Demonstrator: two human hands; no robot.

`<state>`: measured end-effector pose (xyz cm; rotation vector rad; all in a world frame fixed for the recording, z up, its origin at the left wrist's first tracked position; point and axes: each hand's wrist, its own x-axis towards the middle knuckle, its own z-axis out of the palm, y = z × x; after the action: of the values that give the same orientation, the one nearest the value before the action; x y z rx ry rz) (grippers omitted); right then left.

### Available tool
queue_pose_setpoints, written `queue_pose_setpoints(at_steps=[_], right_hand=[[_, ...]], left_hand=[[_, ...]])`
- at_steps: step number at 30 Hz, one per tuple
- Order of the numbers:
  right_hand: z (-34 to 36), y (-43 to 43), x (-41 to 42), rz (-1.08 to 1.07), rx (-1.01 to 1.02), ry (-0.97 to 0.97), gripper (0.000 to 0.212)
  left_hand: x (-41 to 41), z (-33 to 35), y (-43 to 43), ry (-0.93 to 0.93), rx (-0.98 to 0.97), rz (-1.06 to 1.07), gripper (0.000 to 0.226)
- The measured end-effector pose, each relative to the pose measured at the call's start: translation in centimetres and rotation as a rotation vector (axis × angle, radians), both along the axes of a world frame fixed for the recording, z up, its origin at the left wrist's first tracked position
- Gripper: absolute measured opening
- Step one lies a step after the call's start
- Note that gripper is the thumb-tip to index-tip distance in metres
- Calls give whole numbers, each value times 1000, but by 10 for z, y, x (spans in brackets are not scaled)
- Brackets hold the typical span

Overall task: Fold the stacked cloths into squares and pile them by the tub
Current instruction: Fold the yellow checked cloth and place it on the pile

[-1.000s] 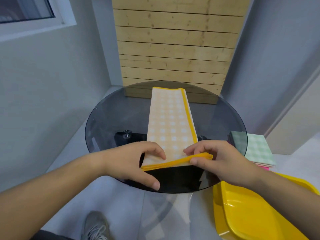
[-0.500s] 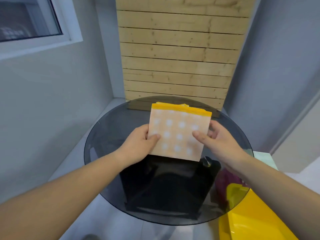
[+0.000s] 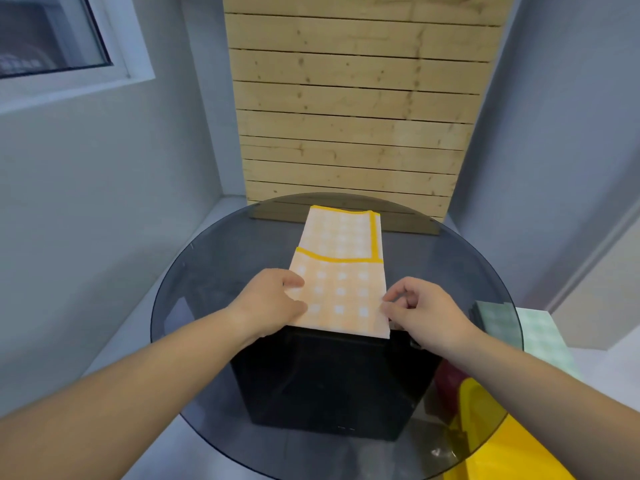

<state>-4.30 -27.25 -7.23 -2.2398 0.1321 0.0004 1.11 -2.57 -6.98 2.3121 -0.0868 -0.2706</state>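
Orange checked cloth [image 3: 341, 271], partly folded, lies on the middle of the glass bench [image 3: 194, 306]; the left hand [image 3: 273, 299] grips its left edge and the right hand [image 3: 426, 313] pinches its right edge. Thin, light and limp, it probably handles best when held at the corners. Off the bench's right rim, the yellow tub [image 3: 526, 455] is cut off by the frame and the green pile [image 3: 543, 334] is half veiled by glass.

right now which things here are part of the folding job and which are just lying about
Job: orange cloth, gripped at its side edges by left hand and right hand; green cloths; tub; table under the cloth.
Lying about: black box beneath the glass; wood panel; window.
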Motion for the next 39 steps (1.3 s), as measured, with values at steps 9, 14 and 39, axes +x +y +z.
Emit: queue_pose_setpoints(at_steps=[9, 14, 39], right_hand=[[6, 2, -6, 131, -127, 51, 18], [11, -5, -20, 179, -195, 116, 22], [7, 10, -52, 62, -481, 208, 63]], left_hand=[[0, 4, 2, 70, -48, 9, 55], [-16, 7, 3, 110, -8, -73, 68], [-71, 4, -8, -23, 398, -240, 70]])
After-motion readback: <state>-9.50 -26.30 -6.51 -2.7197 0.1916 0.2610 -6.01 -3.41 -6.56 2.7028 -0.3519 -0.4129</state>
